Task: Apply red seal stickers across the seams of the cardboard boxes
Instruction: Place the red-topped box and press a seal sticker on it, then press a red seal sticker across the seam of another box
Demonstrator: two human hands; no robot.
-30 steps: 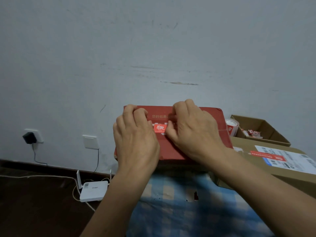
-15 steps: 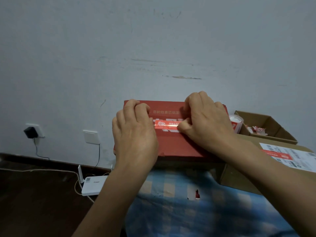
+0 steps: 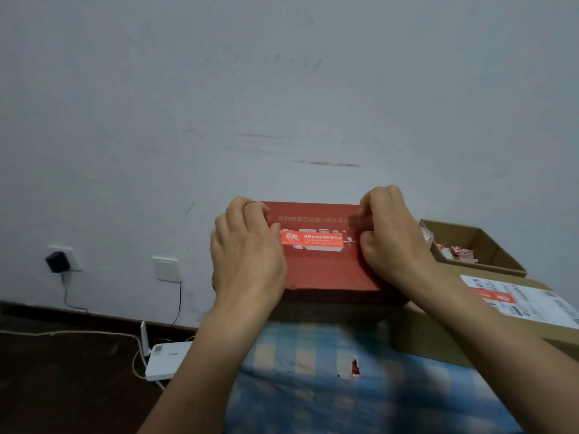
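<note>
Red cardboard box (image 3: 326, 274) lies flat at the far edge of a blue checked cloth (image 3: 313, 386), its top toward the camera and its far side close to the pale, scuffed wall (image 3: 282, 89). 1 red seal sticker (image 3: 311, 240) lies crosswise on the box top. The left hand (image 3: 247, 255) rests on the box's left end, fingers curled down at the sticker's left tip. The right hand (image 3: 391, 239) covers the right end, thumb and bent fingers pinched together at the sticker's right tip; each grip is closed against the box.

Just beside the right wrist sits a large brown carton (image 3: 470, 324) with a white shipping label (image 3: 517, 302). Beyond it an open small carton (image 3: 470, 245) holds red-and-white scraps. Off the cloth's left edge, on dark floor, lies a white router (image 3: 166, 360) with cables; above it the wall carries a socket with a black plug (image 3: 58, 261) and a white switch plate (image 3: 167, 267).
</note>
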